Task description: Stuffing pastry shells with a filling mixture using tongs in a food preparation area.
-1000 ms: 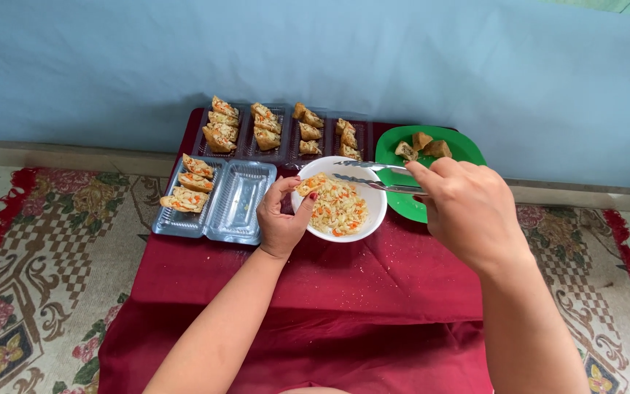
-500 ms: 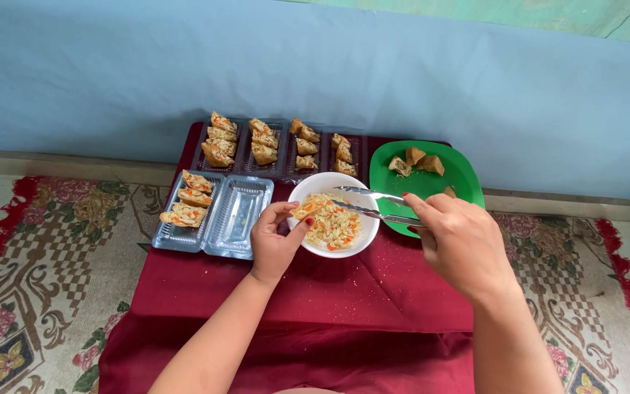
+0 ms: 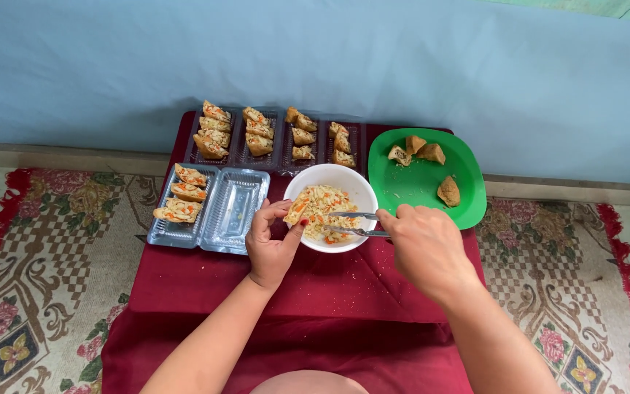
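Left hand (image 3: 271, 244): pinching a stuffed tofu piece (image 3: 297, 211) over the white bowl (image 3: 333, 175) rim.
Right hand (image 3: 424, 244): closing around metal tongs (image 3: 351, 224) in the filling.
Handling: the piece is looking light, soft, crumbly; cradling its sides seems safest.
Counter (image 3: 205, 277): carrying everything.

A home floor used for food preparation: a low table under a dark red cloth (image 3: 205, 281) stands on a patterned floral rug (image 3: 30, 248) against a plain blue wall (image 3: 315, 58). On it sit clear plastic trays (image 3: 238, 208) of filled snacks, a white bowl (image 3: 351, 179) and a green plate (image 3: 417, 186)
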